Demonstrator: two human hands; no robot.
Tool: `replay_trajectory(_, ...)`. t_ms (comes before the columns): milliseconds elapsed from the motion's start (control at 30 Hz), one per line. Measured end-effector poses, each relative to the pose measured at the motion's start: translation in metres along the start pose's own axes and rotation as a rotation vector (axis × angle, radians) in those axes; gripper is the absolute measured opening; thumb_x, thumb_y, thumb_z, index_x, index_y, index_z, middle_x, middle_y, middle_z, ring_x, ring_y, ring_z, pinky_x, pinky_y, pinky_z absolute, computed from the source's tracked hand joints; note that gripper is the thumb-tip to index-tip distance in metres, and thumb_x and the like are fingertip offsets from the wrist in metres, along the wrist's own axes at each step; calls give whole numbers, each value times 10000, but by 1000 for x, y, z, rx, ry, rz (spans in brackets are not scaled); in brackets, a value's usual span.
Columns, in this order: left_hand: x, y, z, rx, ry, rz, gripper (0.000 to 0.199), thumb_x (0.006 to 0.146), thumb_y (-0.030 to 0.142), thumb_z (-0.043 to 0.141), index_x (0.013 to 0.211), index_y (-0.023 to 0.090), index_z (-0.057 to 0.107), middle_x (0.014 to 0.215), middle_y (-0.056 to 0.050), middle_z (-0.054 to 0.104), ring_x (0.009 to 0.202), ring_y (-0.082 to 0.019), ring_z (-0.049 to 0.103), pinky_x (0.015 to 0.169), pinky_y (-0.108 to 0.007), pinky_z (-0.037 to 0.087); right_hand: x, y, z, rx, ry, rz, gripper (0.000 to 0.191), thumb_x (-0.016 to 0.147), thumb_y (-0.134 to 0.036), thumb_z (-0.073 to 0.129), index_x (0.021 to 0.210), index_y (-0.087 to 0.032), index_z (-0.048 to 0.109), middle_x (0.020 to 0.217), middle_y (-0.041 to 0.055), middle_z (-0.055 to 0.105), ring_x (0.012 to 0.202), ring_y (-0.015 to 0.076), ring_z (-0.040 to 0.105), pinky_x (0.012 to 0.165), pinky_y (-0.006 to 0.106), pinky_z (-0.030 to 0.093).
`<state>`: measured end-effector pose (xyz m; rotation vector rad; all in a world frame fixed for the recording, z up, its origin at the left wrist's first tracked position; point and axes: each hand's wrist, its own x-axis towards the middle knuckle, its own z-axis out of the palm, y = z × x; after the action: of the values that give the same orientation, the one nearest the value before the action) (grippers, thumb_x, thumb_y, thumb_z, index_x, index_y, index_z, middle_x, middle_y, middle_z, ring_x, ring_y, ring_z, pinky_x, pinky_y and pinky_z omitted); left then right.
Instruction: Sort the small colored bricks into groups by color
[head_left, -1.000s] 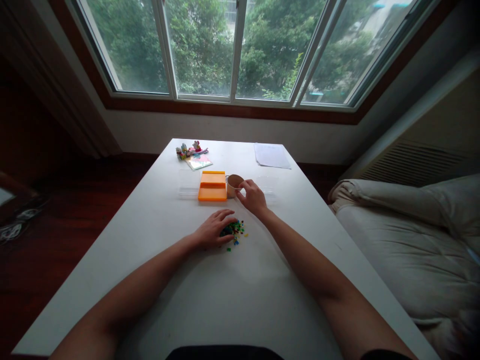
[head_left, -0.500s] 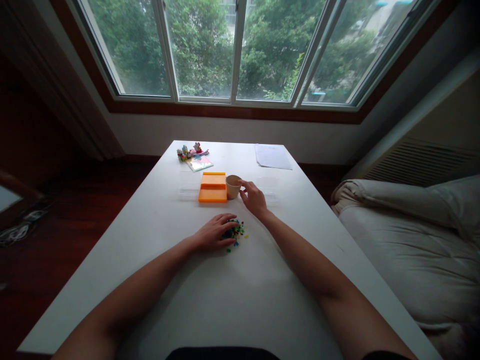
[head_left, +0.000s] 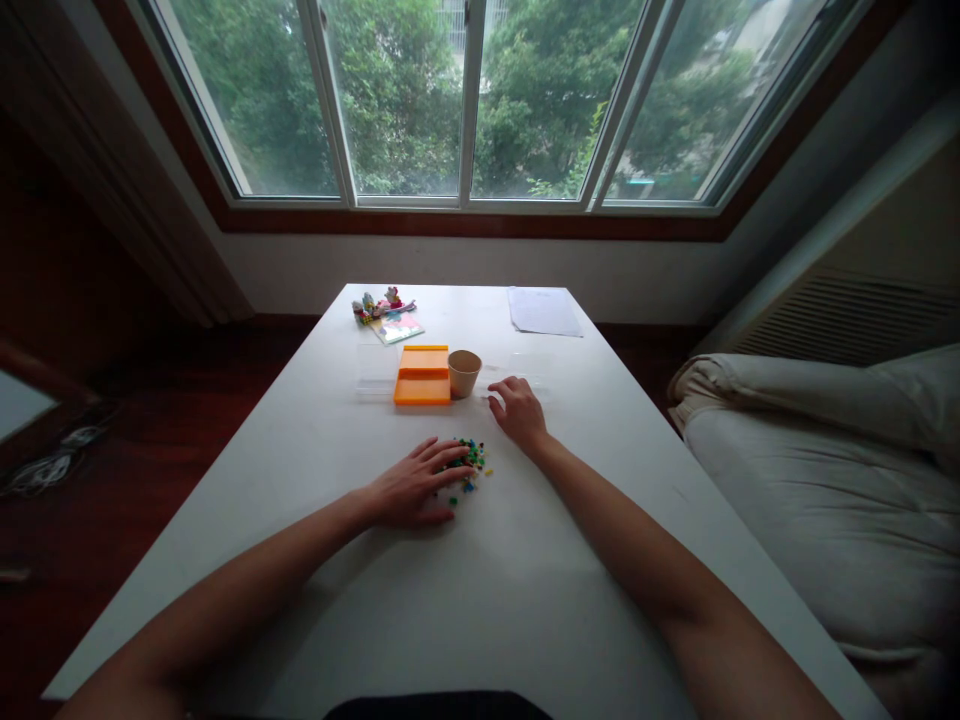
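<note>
Two spread grips: left hand (head_left: 411, 487) over coloured pieces (head_left: 472, 453), right hand (head_left: 520, 411) near cup (head_left: 464, 384); paper (head_left: 544, 312) seemingly unreadable.

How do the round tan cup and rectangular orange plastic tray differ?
The round tan cup stands upright; the rectangular orange plastic tray lies flat. The cup's mouth is circular, while the tray has straight edges. The tray looks wider than the cup. Both rest side by side on the white table.
</note>
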<state>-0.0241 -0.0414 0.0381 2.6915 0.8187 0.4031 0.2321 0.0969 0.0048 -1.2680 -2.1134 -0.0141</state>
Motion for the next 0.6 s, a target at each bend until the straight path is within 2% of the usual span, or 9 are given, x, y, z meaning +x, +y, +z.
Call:
replay_trajectory(133,-7,4,4,39,-25,-18,807,834,448,681,1551,319,334,1620,-88,293,1498,-340,239,1232,-551,158,-1,0,3,-93,-13,19,194,934,-280,548,1028,-210,703,987,121,584,1011,292,495,897,438,446)
replay_trajectory(267,-3,1,10,52,-37,-41,821,855,480,651,1570,315,285,1634,-93,255,1504,-344,216,1228,-560,150,-2,7,3,-147,-61,10,165,928,-283,563,932,-212,712,954,116,599,990,287,491,871,426,425)
replay_trajectory(433,18,-6,16,77,-21,-20,775,867,516,629,1554,324,326,1637,-87,246,1509,-344,191,1229,-574,109,-4,11,2,-135,-59,2,172,939,-269,546,899,-211,703,939,104,623,987,276,503,889,415,408)
replay_trajectory(600,42,-8,24,76,26,-23,692,863,540,631,1496,339,436,1616,-83,296,1485,-338,251,1224,-572,122,-5,19,1,-108,29,71,183,945,-264,522,953,-210,696,959,98,623,984,273,514,905,413,405)
